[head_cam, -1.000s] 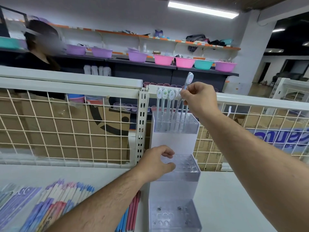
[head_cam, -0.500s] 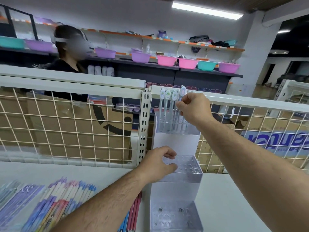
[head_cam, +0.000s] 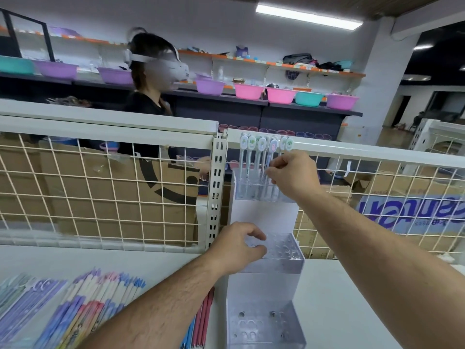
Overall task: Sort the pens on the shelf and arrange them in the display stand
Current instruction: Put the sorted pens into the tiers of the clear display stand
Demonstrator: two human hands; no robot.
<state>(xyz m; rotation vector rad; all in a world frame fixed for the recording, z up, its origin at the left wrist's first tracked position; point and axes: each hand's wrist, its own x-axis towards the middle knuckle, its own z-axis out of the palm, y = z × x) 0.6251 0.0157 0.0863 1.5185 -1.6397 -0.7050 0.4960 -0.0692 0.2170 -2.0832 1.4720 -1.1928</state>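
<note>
The pen (head_cam: pixel 273 149) that was held well above the display stand (head_cam: pixel 264 215) a second ago has been lowered into the top tier (head_cam: pixel 251 197). It is now seated upright in a row of like pens with oval white caps. It is still pinched at the barrel by the right grip (head_cam: pixel 293 176), with thumb and forefinger closed on it and the other fingers curled. Which of the right-hand barrels is actually held cannot be told for certain, since several are overlapped by the fingers. One more pen is thus judged placed, and only its release is left of this step.

About half a dozen pens are held tip-down in the clear top tier. In the middle tier (head_cam: pixel 284 250) only the perforated insert is seen. Its front left corner is clasped by the left grip (head_cam: pixel 236 248), fingers curled over the rim, so the stand is steadied. In the bottom tier (head_cam: pixel 264 323) only holes are seen as well.

The stand is set on the white shelf (head_cam: pixel 352 298), at its back edge against the wire mesh panel (head_cam: pixel 100 197). Many loose pens (head_cam: pixel 95 298) are fanned out at the shelf's front left corner, and a few red and pink pens (head_cam: pixel 203 316) lie just beside the stand. Most of the sorting is therefore judged undone.

Behind the mesh, cardboard boxes (head_cam: pixel 75 177), a person wearing a headset (head_cam: pixel 151 102) and coloured basins (head_cam: pixel 249 91) on far shelving are seen.
</note>
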